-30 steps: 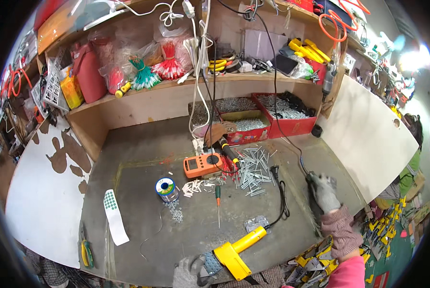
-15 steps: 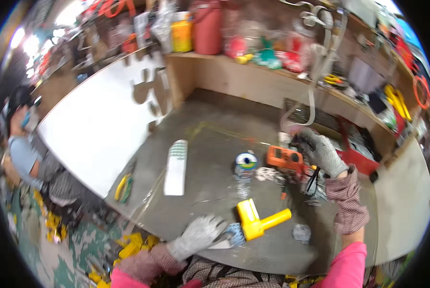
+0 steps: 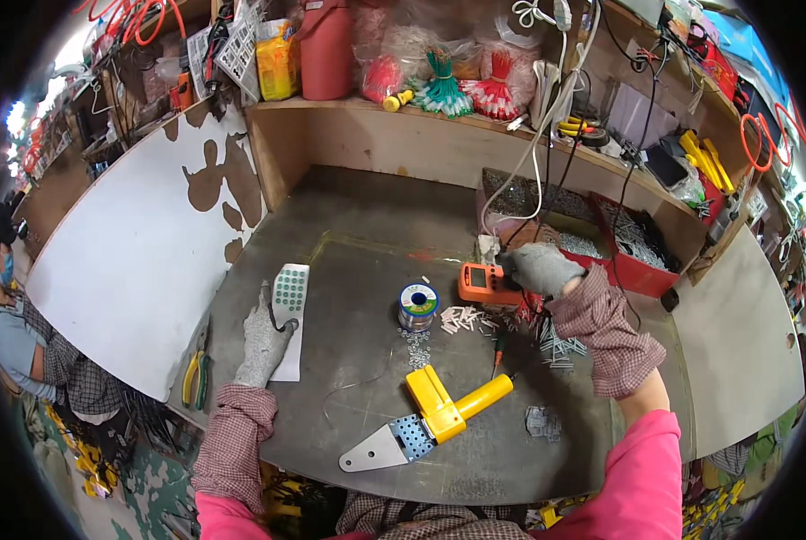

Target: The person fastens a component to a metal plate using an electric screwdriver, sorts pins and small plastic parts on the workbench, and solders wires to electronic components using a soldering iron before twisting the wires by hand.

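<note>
The left hand point(image 3: 266, 340), in a grey glove, lies spread on the tabletop point(image 3: 376, 225), its index finger stretched away from the body and its thumb angled out across a white sheet point(image 3: 292, 292) with green dots; that sheet lies flat toward the left side, partly under the hand; the left forearm rises steeply from the lower edge in a checked sleeve cover point(image 3: 234, 441); the right hand point(image 3: 545, 268), also gloved, is back uppermost over the right end of an orange meter point(image 3: 479, 282), its forearm slanting up and leftward from the lower right; its fingertips are hard to make out, so whether they are spread or pinching anything cannot be told; the hand and cuff hide part of the meter and of the loose screws point(image 3: 561, 349) beside it; the lower ends of both pink sleeves are cut off by the frame; nearer the body lies a yellow tool point(image 3: 439, 409) with a flat metal plate; a solder spool point(image 3: 418, 310) stands between the two hands; farther back, a red box point(image 3: 644, 277) holds long screws, and a dark tray point(image 3: 509, 191) beyond the meter holds small parts too fine to identify.
</note>
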`<state>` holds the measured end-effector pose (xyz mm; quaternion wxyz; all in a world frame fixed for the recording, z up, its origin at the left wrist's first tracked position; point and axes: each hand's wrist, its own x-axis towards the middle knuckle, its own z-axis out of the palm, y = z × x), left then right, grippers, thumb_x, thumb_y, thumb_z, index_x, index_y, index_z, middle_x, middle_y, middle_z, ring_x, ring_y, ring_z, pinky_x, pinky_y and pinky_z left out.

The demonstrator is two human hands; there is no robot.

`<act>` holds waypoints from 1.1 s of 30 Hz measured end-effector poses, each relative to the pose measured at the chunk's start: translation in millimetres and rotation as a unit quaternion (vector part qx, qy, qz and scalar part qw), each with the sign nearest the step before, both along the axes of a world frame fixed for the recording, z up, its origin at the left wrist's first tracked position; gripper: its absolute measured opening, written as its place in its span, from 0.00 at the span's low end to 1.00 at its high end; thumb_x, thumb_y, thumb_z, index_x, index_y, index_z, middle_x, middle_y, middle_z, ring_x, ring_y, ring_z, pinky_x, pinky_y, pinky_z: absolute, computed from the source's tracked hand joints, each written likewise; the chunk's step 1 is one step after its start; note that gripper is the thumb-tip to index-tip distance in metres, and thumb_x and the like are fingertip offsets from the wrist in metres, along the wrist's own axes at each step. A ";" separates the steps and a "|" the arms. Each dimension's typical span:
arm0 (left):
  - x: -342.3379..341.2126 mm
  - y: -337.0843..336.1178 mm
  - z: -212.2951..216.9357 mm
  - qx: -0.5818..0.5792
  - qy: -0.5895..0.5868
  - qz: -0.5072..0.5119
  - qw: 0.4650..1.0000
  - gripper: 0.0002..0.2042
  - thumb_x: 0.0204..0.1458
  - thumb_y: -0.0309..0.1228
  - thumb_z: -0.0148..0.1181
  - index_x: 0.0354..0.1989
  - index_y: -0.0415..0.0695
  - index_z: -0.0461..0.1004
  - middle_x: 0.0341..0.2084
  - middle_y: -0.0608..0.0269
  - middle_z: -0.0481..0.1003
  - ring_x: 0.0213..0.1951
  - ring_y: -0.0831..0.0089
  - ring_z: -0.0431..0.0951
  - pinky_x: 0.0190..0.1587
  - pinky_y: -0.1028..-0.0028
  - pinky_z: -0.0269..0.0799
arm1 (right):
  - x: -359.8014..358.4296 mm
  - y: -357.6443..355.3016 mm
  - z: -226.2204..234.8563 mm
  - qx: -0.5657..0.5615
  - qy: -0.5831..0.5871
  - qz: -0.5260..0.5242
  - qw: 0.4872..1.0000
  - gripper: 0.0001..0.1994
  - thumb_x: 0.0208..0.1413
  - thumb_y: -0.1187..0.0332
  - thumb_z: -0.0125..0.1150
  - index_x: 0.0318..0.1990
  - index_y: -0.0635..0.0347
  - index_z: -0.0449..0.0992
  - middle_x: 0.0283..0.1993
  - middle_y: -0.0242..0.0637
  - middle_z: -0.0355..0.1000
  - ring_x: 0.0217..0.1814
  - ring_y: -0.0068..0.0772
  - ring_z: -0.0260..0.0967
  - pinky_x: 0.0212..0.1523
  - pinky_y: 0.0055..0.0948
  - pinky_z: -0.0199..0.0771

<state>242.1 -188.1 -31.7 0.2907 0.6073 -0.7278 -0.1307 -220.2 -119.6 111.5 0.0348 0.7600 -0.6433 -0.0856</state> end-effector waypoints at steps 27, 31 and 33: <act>-76.0 128.6 92.2 -0.198 0.098 -0.172 0.960 0.10 0.50 0.28 0.57 0.39 0.37 0.72 0.30 0.47 0.72 0.37 0.46 0.72 0.41 0.53 0.66 | 215.5 85.6 -15.0 -0.349 -0.287 0.186 0.872 0.12 0.46 0.67 0.66 0.40 0.56 0.76 0.38 0.36 0.71 0.44 0.40 0.71 0.50 0.40 0.67; -65.8 120.4 82.4 -0.210 0.005 -0.176 0.962 0.12 0.53 0.31 0.57 0.42 0.37 0.73 0.32 0.47 0.74 0.39 0.50 0.74 0.43 0.55 0.67 | 218.5 74.4 -23.6 -0.334 -0.315 0.170 0.872 0.08 0.45 0.71 0.66 0.35 0.58 0.76 0.34 0.38 0.71 0.38 0.39 0.71 0.45 0.37 0.70; -66.1 105.9 80.5 -0.027 0.226 -0.208 0.951 0.16 0.56 0.38 0.60 0.45 0.37 0.74 0.33 0.48 0.77 0.36 0.60 0.78 0.40 0.61 0.72 | 210.3 62.6 -39.6 -0.222 -0.537 0.107 0.807 0.06 0.46 0.75 0.65 0.32 0.61 0.76 0.31 0.40 0.72 0.32 0.41 0.72 0.37 0.35 0.73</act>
